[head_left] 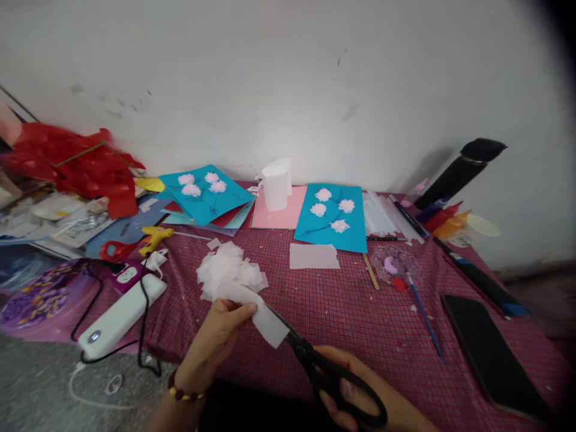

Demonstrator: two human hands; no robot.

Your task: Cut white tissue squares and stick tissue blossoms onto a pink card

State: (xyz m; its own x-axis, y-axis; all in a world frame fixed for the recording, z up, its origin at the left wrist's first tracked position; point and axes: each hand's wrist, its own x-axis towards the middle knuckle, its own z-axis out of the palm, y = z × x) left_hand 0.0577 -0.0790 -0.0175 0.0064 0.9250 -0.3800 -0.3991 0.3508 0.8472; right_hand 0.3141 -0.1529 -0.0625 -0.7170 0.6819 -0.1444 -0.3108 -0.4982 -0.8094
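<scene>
My left hand (220, 327) pinches a strip of thin white tissue paper (271, 326) between thumb and fingers. Black-handled scissors (310, 358) are in my right hand (360, 384), with fingers through the loops. Their blades lie along the paper strip, at its edge. Just beyond my left hand is a heap of cut white tissue pieces (229, 267). Another flat white strip (314, 256) lies on the checked cloth, in front of a blue card (335, 216) bearing pale pink paper blossoms on a painted branch.
A tissue roll (275, 187) stands on pink paper (261, 217) by the wall. A second blossom card (207, 195) is at left, near a yellow glue gun (155, 239) and white power bank (121, 315). At right lie a paintbrush (425, 315) and black phone (490, 354).
</scene>
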